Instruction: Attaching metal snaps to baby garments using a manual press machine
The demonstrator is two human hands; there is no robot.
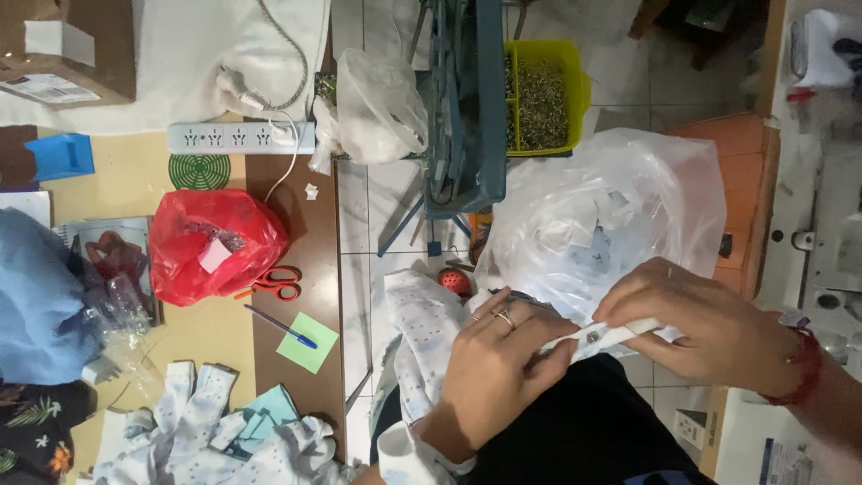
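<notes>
Left hand (492, 377) and right hand (696, 328) pinching.

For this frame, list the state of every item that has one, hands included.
Left hand: closed on the white strip.
Right hand: pinching the white strip.
White strip: stretched between both hands.
Red plastic bag: full, bunched shut.
Scissors: lying closed on the table.
Blue pen: capped, lying flat.
Power strip: one plug inserted.
Yellow bin: filled with metal rings.

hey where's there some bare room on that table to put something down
Bare wood lies between the power strip and the orange scissors, right of the red bag. A tan patch sits between the red bag and the white cloth pile, left of the pen and green note. The table's left edge is crowded with bottles and blue cloth.
</notes>
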